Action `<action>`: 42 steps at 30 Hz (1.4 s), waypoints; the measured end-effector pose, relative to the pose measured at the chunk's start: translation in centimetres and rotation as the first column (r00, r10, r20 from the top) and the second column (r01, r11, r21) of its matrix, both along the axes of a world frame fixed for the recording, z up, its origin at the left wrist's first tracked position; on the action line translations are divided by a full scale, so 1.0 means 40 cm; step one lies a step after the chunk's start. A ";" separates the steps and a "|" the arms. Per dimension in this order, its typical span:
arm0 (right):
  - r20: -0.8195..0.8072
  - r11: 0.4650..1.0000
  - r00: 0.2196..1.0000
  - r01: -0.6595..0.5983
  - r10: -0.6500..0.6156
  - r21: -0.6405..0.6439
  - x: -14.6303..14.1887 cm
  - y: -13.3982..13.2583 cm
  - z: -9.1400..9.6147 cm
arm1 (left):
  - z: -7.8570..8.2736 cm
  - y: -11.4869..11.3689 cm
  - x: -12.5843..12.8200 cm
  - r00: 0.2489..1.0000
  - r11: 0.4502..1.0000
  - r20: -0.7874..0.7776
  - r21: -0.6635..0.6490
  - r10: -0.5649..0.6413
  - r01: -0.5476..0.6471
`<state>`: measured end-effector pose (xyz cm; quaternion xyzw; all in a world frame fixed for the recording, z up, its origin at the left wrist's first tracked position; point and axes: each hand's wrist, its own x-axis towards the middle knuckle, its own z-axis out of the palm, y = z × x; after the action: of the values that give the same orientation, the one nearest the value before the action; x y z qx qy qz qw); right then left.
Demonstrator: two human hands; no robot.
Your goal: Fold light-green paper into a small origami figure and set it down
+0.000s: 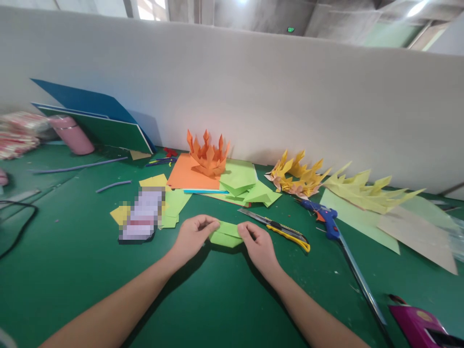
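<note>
A small folded piece of light green paper [226, 234] lies on the green table [72, 261] in front of me. My left hand [194, 233] pinches its left end with curled fingers. My right hand [255, 240] pinches its right end the same way. Both hands rest low on the table, the paper stretched between them.
A yellow utility knife [281, 228] lies just right of my right hand. A blue glue gun [324, 216] and a long metal ruler [358, 278] lie further right. Folded orange [207, 154], green [246, 186] and yellow [300, 176] paper shapes line the white wall. A phone [142, 220] lies left.
</note>
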<state>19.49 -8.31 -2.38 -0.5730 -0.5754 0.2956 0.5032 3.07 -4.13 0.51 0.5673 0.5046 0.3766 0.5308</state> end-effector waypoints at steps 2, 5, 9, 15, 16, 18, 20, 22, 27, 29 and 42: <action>0.000 1.000 1.000 -0.024 0.024 0.001 0.003 0.000 -0.002 | -0.003 0.000 0.000 1.000 1.000 0.012 0.005 0.003 -0.003; 0.037 1.000 0.999 -0.028 0.028 -0.006 0.004 0.002 -0.006 | -0.009 -0.002 0.001 0.999 1.000 0.034 0.006 -0.014 0.014; 0.043 1.000 0.999 -0.007 0.007 0.012 0.001 0.005 -0.014 | -0.015 -0.003 -0.002 0.996 0.999 0.086 -0.019 -0.027 0.029; 0.038 0.997 0.999 -0.041 0.039 0.059 0.001 0.003 -0.011 | -0.015 -0.002 -0.002 0.992 1.000 0.129 0.006 -0.010 0.009; 0.040 0.996 0.997 -0.061 0.059 0.058 0.001 0.001 -0.008 | -0.015 -0.004 0.000 0.994 1.000 0.112 0.021 -0.010 0.008; 0.052 0.994 0.995 -0.091 0.088 0.058 -0.001 -0.001 -0.003 | -0.013 -0.007 0.003 0.997 0.997 0.057 0.073 -0.043 0.038; 0.082 0.993 0.993 -0.088 0.082 0.078 -0.003 -0.003 0.000 | -0.012 -0.008 0.002 0.993 0.977 -0.018 0.176 -0.118 0.119; 0.123 0.988 0.990 -0.081 0.065 0.132 -0.003 -0.002 0.000 | -0.011 -0.004 -0.005 0.972 0.919 -0.123 0.320 -0.202 0.231; 0.304 0.946 0.949 -0.175 0.088 0.273 0.014 0.006 -0.008 | -0.016 0.019 -0.039 0.851 0.645 -0.469 0.578 -0.238 0.499; 0.403 0.930 0.905 -0.258 0.138 0.261 0.023 0.007 -0.012 | -0.019 0.025 -0.049 0.781 0.563 -0.571 0.570 -0.253 0.599; 0.565 0.969 0.818 -0.212 0.107 0.124 0.036 0.009 -0.013 | 0.002 0.025 -0.050 0.640 0.504 -0.730 0.470 -0.239 0.725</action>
<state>20.94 -7.96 -2.90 -0.5353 -0.7670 0.1045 0.3380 1.08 -3.15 0.60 0.9371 0.2519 0.1782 0.1630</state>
